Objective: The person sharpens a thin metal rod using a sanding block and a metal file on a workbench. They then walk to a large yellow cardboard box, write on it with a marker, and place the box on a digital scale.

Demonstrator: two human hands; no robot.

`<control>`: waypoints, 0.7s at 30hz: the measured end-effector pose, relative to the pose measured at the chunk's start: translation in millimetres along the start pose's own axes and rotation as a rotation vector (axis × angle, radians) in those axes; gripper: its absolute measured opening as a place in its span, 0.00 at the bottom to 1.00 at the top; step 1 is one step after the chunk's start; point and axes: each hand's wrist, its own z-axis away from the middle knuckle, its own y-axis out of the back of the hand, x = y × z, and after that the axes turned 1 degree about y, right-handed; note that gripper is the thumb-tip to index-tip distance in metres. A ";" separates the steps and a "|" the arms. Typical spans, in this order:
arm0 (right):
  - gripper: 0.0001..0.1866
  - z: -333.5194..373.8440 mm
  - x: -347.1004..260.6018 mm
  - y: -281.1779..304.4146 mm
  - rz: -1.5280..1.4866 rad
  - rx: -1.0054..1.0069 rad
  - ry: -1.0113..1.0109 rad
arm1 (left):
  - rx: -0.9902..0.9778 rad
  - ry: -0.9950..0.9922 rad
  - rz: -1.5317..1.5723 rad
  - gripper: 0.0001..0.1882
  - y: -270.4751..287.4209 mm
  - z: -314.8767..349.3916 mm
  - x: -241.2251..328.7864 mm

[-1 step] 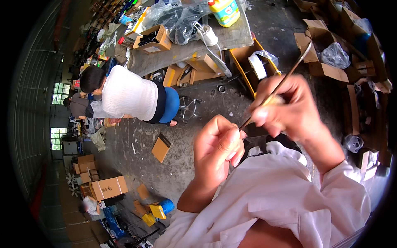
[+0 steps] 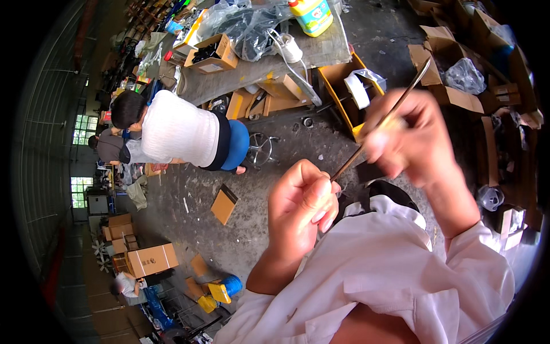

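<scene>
A thin brown rod [image 2: 348,163] with a curved, shiny upper end slants up to the right in front of my chest. Its lower end is pinched between the thumb and fingers of my left hand [image 2: 303,200]. Higher up, my right hand [image 2: 415,143] is closed around the rod, smeared by motion. Something small and yellowish [image 2: 392,126] shows between the right fingers and the rod; what it is I cannot make out. The far tip of the rod sticks out past my right hand.
A grey workbench [image 2: 326,49] ahead bears a yellow jug [image 2: 312,17], plastic bags and an open carton [image 2: 212,54]. Beside it stands a yellow-edged bin [image 2: 338,86]. Cartons [image 2: 452,92] line the right. Someone in white [image 2: 180,129] sits on a blue stool at left.
My right hand has slid up along the rod, away from my left hand, baring more of the rod between them. My left hand has stayed in place.
</scene>
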 end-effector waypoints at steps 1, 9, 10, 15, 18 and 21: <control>0.10 -4.9 -9.4 7.2 -0.013 0.070 0.052 | -0.019 0.012 0.020 0.10 0.6 -0.5 -0.8; 0.06 5.6 9.8 -7.0 -0.012 -0.168 -0.139 | 0.009 0.021 -0.006 0.11 -4.7 -6.1 -4.6; 0.07 3.0 -1.7 -4.3 0.024 -0.088 -0.169 | 0.008 -0.011 -0.036 0.11 -2.7 -3.8 -6.2; 0.09 -5.4 -15.6 7.1 -0.080 0.064 -0.032 | 0.083 -0.312 -0.321 0.08 -9.4 -4.5 -18.3; 0.08 8.7 11.6 -13.2 -0.143 -0.136 -0.178 | 0.077 -0.384 -0.429 0.06 -6.9 -7.1 -20.4; 0.09 6.3 16.7 -10.9 -0.133 -0.221 -0.210 | 0.060 -0.390 -0.452 0.06 -0.4 -5.5 -22.5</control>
